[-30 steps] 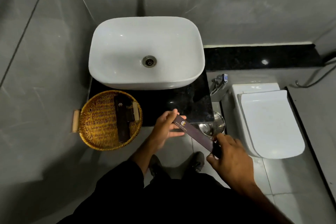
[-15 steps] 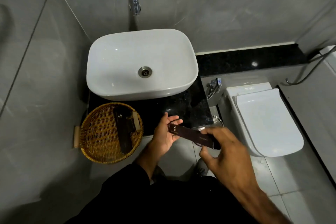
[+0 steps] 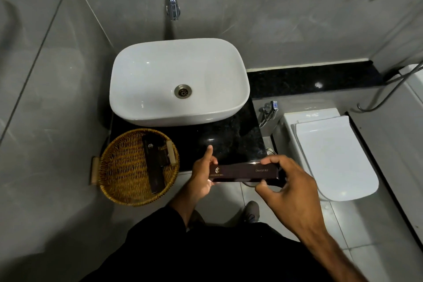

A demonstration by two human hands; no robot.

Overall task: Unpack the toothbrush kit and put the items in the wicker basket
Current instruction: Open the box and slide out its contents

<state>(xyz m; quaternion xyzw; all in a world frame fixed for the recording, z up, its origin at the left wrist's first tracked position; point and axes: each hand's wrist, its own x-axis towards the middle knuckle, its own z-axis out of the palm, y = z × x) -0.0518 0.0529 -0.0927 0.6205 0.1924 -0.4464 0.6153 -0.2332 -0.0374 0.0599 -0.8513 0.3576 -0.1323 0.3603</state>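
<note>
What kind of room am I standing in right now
Most likely a hotel bathroom. A white basin sits on a black counter under a wall tap, a toilet stands to the right, and both hands hold a branded box printed "Dental Kit" near a wicker basket.

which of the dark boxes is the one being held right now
The dark box labelled "Dental Kit", held level between the left hand and right hand. The other dark box lies untouched in the wicker basket.
</note>
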